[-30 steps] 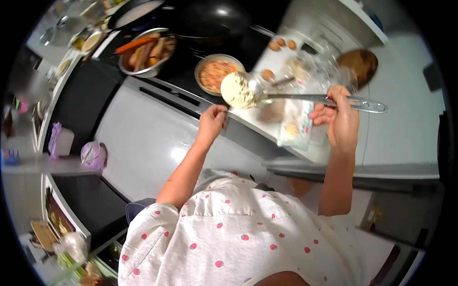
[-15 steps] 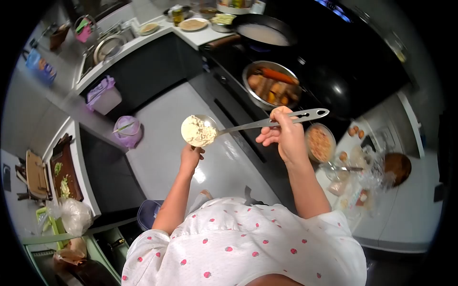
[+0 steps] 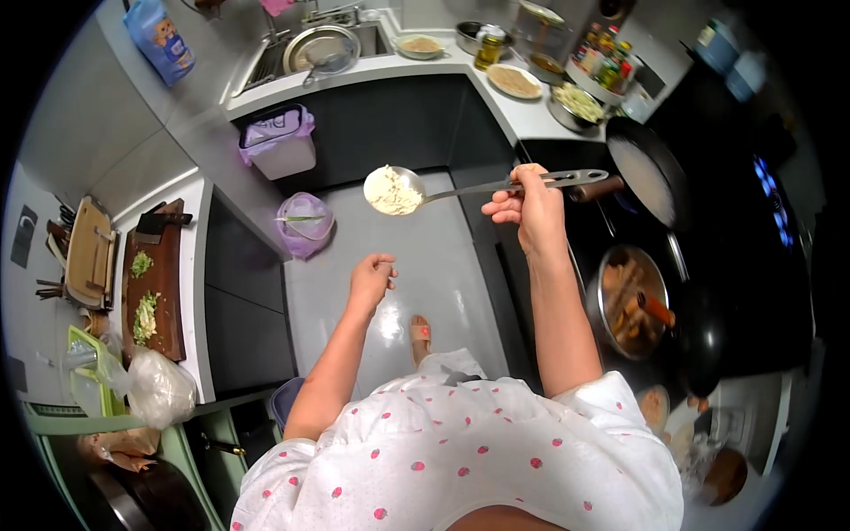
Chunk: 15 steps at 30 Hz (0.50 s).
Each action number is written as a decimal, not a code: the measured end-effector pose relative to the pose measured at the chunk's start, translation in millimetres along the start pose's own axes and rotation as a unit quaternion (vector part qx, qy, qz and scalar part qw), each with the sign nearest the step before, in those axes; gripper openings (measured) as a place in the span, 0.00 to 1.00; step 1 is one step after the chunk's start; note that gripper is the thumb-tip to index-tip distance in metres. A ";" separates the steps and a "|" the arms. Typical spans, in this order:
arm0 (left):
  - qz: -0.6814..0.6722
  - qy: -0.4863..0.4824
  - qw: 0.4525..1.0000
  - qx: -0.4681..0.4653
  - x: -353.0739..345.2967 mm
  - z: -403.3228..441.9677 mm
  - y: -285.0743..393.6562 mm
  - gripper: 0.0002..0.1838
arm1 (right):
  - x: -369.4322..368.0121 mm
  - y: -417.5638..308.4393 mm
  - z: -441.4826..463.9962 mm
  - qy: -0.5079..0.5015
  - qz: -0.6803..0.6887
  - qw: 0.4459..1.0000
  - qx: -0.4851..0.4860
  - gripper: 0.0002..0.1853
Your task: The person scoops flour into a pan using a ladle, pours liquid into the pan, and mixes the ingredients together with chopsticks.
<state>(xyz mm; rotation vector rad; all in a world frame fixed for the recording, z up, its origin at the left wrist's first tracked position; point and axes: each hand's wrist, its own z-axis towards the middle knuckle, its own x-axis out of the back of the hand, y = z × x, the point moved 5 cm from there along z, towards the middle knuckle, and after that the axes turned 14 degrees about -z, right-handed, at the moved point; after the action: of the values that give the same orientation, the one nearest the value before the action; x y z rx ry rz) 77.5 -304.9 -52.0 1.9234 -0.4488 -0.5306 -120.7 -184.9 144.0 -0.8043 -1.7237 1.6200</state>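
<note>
A metal ladle (image 3: 469, 188) is held level by its handle in my right hand (image 3: 538, 208), whose thumb and fingers close on it. Pale, crumbly powder (image 3: 392, 192) fills the ladle's bowl, which hangs over the floor. Below the bowl, my left hand (image 3: 372, 283) is apart from it, fingers loosely curled. Whether anything is between those fingers is too small to tell.
On the right are a pan with pale liquid (image 3: 645, 177) and a pot of food (image 3: 633, 301). Plates (image 3: 513, 81) and a sink (image 3: 372, 40) line the back counter. A cutting board (image 3: 158, 274) with a knife lies left. Purple-lined bins (image 3: 305, 226) stand on the floor.
The view has swung left, from the egg counter toward the sink. My right hand has carried the ladle away from that counter and past the stove. My left hand now sits lower, clear of the ladle's bowl.
</note>
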 end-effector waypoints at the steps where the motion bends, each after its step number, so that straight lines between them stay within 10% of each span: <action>1: 0.000 0.005 1.000 -0.005 3.0 17.1 7.1 0.12 | -8.0 0.2 21.8 -0.005 -0.003 1.000 0.011 0.09; 15: -0.112 0.155 0.981 -0.034 88.5 237.5 106.4 0.09 | -128.4 -16.2 297.4 -0.029 -0.030 0.999 0.017 0.09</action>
<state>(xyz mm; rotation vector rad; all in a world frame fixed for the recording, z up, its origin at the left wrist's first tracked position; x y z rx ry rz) 12.9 -572.2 -53.5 1.9595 -0.0130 -0.3735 -276.8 -469.2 142.3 -0.6904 -1.7383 1.6427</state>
